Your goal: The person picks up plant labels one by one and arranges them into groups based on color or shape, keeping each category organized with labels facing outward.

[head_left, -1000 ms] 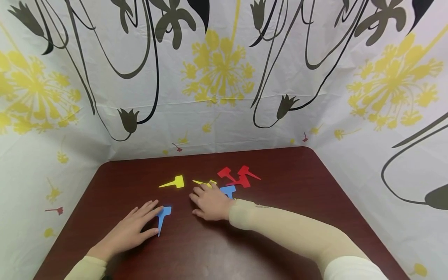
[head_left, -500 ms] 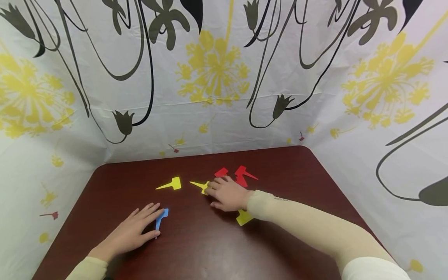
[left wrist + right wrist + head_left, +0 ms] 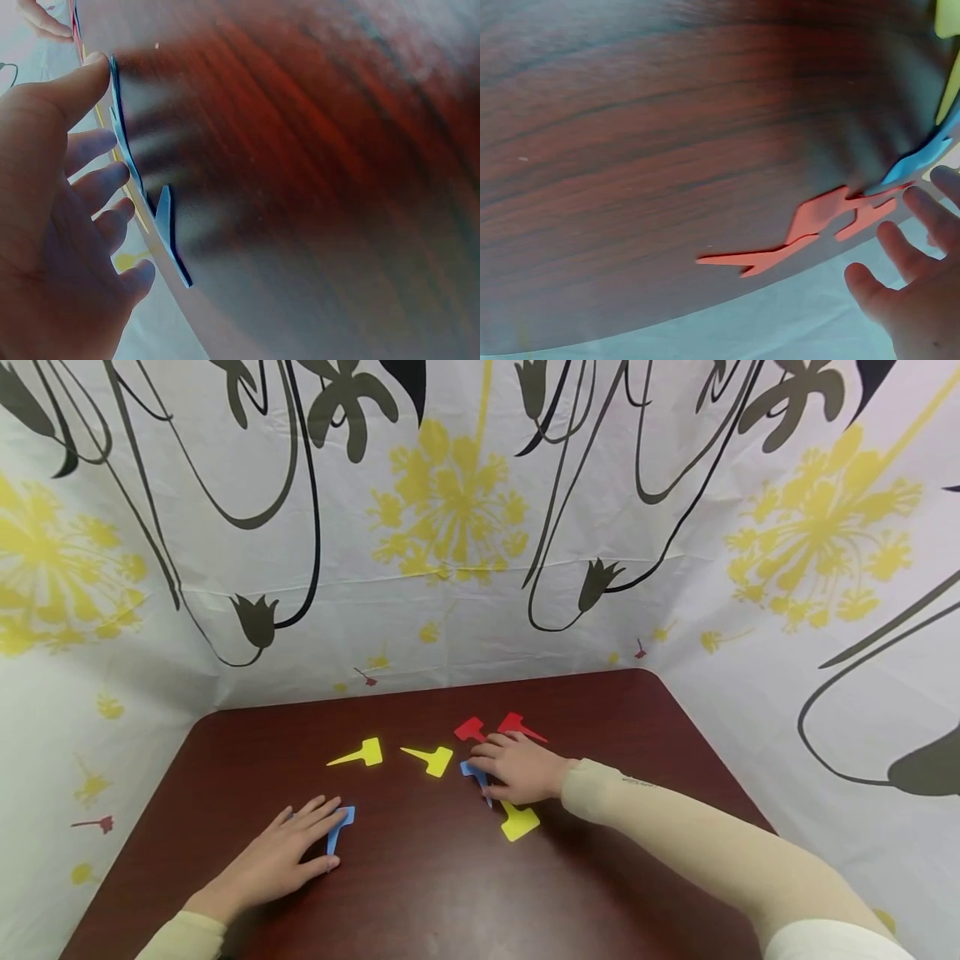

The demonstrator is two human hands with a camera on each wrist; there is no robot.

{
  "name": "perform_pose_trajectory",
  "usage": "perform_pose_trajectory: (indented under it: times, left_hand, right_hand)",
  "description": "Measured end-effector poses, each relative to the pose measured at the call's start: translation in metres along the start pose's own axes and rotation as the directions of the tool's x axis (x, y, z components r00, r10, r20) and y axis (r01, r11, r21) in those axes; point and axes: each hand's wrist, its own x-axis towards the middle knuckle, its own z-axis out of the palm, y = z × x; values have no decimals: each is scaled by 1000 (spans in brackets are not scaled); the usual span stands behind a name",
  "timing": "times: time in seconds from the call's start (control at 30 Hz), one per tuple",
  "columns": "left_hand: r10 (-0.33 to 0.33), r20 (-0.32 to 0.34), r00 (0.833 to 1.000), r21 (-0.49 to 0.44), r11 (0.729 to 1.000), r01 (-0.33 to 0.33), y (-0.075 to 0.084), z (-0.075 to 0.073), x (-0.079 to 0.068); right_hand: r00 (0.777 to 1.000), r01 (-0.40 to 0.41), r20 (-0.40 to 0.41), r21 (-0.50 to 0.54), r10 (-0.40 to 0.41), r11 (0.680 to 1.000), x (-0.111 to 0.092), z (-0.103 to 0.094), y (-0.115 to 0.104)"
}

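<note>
T-shaped plastic plant labels lie on a dark wood table. My left hand (image 3: 277,860) rests with spread fingers on a blue plant label (image 3: 341,828); its fingertips and thumb touch it. In the left wrist view, thin blue label edges (image 3: 165,217) show beside the fingers. My right hand (image 3: 528,770) lies palm down, fingers extended, over a second blue label (image 3: 477,779) and the red labels. In the right wrist view, its fingertips (image 3: 866,285) are near the red labels (image 3: 817,216). One red label is mostly hidden by this hand in the head view.
Two yellow labels (image 3: 431,760) lie left of the right hand, pointing left. A third yellow label (image 3: 519,823) is below the right wrist. Red labels (image 3: 517,724) lie toward the far edge. A patterned white cloth (image 3: 442,635) stands round the table (image 3: 420,902).
My right hand has moved right across the table, uncovering a yellow label, then the second blue label and the yellow one by the wrist. My left hand stays on its blue label.
</note>
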Motion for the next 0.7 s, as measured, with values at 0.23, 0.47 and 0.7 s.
perform_pose_trajectory:
  times: [0.23,0.47,0.7]
  left_hand:
    - [3,-18,1000,3,1000,-3,0,-1,-1]
    - [-14,10,1000,-4,1000,14,-1,1,-1]
    - [-19,29,999,-7,1000,19,-2,0,0]
  right_hand:
    - [998,16,-54,0,-16,1000,-7,6,1]
    - [991,64,-115,-34,-67,997,-11,13,-1]
    - [996,24,-82,-1,-24,1000,-12,13,-4]
